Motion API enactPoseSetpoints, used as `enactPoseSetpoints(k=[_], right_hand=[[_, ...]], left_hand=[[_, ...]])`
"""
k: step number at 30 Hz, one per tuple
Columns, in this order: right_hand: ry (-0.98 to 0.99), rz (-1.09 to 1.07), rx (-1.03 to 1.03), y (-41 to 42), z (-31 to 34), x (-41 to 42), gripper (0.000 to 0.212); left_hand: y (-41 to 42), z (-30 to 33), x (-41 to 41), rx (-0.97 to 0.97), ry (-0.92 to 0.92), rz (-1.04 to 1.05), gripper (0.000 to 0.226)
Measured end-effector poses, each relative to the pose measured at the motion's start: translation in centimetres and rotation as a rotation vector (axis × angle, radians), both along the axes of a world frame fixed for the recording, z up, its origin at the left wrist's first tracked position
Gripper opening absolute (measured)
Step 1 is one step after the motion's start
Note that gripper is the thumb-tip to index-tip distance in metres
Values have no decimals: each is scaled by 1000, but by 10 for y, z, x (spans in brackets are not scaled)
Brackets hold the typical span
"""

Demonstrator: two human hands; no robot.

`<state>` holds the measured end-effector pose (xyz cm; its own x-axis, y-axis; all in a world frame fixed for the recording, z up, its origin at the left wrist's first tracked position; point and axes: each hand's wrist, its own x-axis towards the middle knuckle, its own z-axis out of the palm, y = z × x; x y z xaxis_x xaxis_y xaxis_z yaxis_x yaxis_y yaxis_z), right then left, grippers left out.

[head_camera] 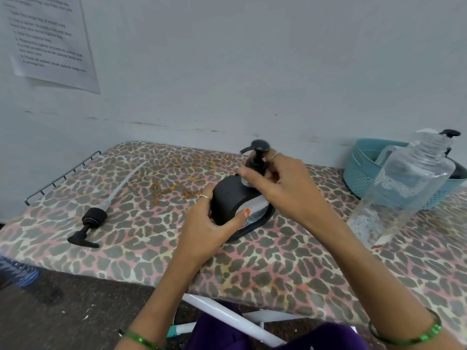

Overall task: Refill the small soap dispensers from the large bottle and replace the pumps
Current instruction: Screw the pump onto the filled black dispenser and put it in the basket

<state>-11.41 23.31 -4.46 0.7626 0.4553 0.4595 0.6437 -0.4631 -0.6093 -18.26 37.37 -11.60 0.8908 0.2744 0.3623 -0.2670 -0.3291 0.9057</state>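
Head view shows us at the pump-replacing step: our left hand (pixel 214 223) wraps the black dispenser (pixel 235 200) near the middle of the leopard-print board (pixel 265 271), while our right hand (pixel 275 180) pinches the collar of its pump (pixel 256 154). Next, we judge, comes twisting the collar tight while holding the body steady. The big clear bottle (pixel 404 188) stands uncapped at right, before a blue basket (pixel 364 168); its long-tubed pump (pixel 92 221) lies at left. A printed sheet (pixel 50 41) hangs on the pale wall (pixel 252 59).
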Motion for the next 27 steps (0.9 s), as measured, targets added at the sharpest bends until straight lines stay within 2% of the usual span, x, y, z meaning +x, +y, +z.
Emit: enactPoseSetpoints(k=[3,7,12,16,17,20,24,27], right_hand=[[-37,-17,-93,-1,-4,3,32],[-51,21,-67,-2,-4,6,16],[-48,17,-121,-2,-3,8,23],[33,124,-56,-11,1,7,6],[54,143,-49,-14,1,7,7],[93,144,-70,-16,0,11,30],[114,130,24,-12,-2,11,17],[94,72,101,-8,-6,11,29]], left_hand=[[0,-1,0,14,3,5,47],[1,-2,0,22,4,6,47],[1,-1,0,7,7,-5,47],[0,0,-1,1,-2,3,46],[0,-1,-1,0,-3,5,45],[1,-2,-1,1,-1,7,44],[1,-1,-1,9,0,-1,46],[0,0,-1,17,1,0,46]])
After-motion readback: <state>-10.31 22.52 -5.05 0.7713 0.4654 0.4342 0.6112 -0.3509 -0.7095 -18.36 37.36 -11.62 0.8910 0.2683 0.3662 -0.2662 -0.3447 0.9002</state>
